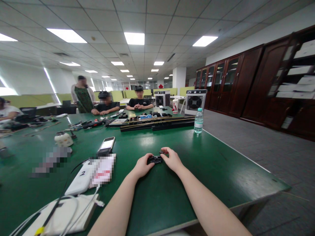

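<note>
Low over the green table [211, 160], my left hand [143, 167] grips a small black plastic part [155, 160] between thumb and fingers. The part looks like an open housing with fine details inside, too small to make out. My right hand [173, 160] is close against the part's right end, its fingers pinched on a small dark piece [161, 152]. I cannot tell whether the two pieces touch.
Left of my arms lie a phone [107, 144], a white power bank [82, 177], cables and a cream box [83, 213]. Ahead are long black rails [169, 124] and a water bottle [198, 121]. Several people are around the table's far side.
</note>
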Motion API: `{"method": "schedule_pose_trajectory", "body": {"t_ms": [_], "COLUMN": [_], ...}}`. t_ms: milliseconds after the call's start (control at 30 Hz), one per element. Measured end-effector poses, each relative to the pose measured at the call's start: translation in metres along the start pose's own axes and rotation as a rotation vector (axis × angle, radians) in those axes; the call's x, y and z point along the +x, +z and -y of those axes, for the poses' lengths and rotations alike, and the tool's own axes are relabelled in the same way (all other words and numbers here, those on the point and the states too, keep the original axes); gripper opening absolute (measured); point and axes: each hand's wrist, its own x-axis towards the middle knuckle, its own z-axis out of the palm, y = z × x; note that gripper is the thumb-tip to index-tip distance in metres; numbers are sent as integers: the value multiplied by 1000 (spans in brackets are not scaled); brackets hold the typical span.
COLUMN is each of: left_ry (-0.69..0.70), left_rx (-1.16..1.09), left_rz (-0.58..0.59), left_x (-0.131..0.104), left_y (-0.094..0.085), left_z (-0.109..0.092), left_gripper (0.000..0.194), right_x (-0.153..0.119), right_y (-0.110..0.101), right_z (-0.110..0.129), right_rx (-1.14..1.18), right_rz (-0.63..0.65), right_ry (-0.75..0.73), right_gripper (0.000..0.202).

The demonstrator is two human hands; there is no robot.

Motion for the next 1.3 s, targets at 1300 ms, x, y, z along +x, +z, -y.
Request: {"method": "schedule_pose_trajectory", "body": {"t_ms": [1300], "left_ry": [44], "left_rx": [-33], "left_rz": [-42], "left_x": [2], "left_y": [4], "left_z": [9], "left_gripper": [37], "right_x": [-11], "right_y": [6], "right_z": [13], "right_rx": [-411], "right_rz": [284], "right_ry": [-159], "right_gripper": [22]}}
